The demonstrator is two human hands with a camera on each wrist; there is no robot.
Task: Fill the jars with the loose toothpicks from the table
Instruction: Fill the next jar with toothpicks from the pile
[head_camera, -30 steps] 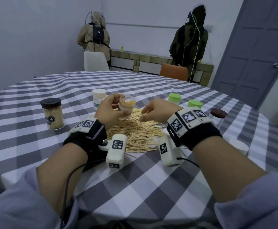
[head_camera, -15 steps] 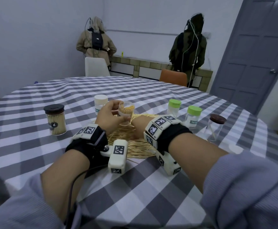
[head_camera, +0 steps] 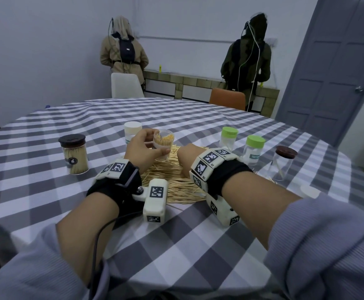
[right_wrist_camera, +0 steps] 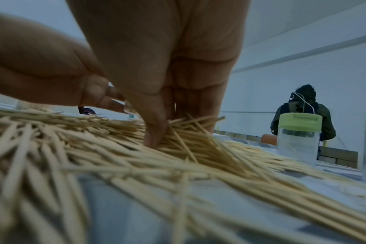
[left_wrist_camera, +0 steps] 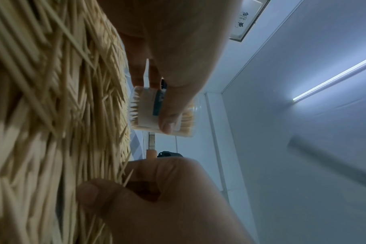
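Observation:
My left hand (head_camera: pixel 148 146) grips a small open clear jar (head_camera: pixel 163 142), partly filled with toothpicks, just above the far side of the loose toothpick pile (head_camera: pixel 172 185). In the left wrist view, the thumb of the left hand (left_wrist_camera: pixel 167 105) lies across the jar (left_wrist_camera: pixel 142 113). My right hand (head_camera: pixel 184 163) is down in the pile to the right of the jar. In the right wrist view, the right hand (right_wrist_camera: pixel 161 130) pinches a bunch of toothpicks (right_wrist_camera: pixel 184 125) between its fingertips and thumb. The left wrist view shows the right hand (left_wrist_camera: pixel 123 186) with toothpicks between thumb and finger.
On the checkered table (head_camera: pixel 176 245) stand a brown-lidded jar packed with toothpicks (head_camera: pixel 75 155), a white-lidded jar (head_camera: pixel 133 131), two green-lidded jars (head_camera: pixel 229 138) (head_camera: pixel 254 150) and a nearly empty brown-lidded jar (head_camera: pixel 283 164). A white lid (head_camera: pixel 309 190) lies at right. Two persons stand at the far wall.
My right hand has moved left and down into the pile beside the jar and closed on toothpicks. The left hand still holds the jar in about the same place.

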